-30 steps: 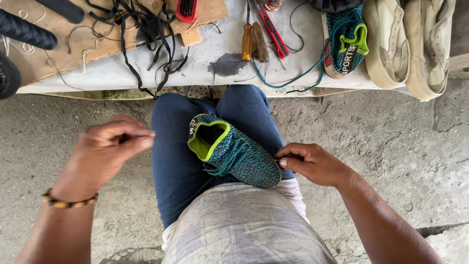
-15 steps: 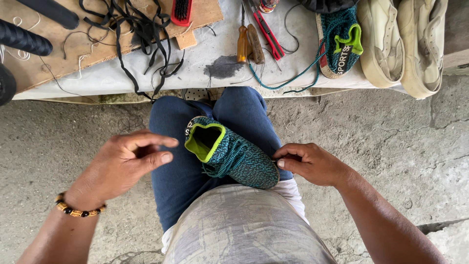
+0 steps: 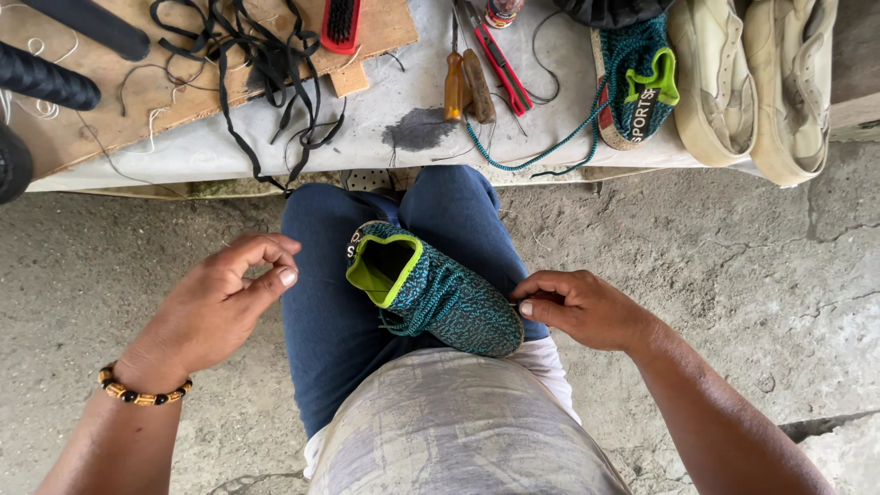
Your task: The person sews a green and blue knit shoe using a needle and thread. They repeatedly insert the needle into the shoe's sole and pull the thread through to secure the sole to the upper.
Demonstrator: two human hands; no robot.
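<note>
A teal knit sneaker [image 3: 435,293] with a lime-green lining lies on my lap, on blue jeans, with its opening toward the table. My right hand [image 3: 582,307] rests at the sneaker's toe end, fingers curled and pinched against it. My left hand [image 3: 220,298] hovers just left of the shoe's opening, thumb and fingers pinched together; whether it holds a thread I cannot tell. A beaded bracelet circles my left wrist.
A low table [image 3: 385,128] ahead carries the matching teal sneaker [image 3: 637,87], two cream shoes [image 3: 752,78], a teal lace, screwdrivers [image 3: 458,82], a red cutter, black laces [image 3: 266,64], a red brush and a board. Rough concrete floor lies on both sides.
My left hand has moved right, closer to the sneaker's opening, with fingers pinching. My right hand stays at the toe end. The view has shifted slightly.
</note>
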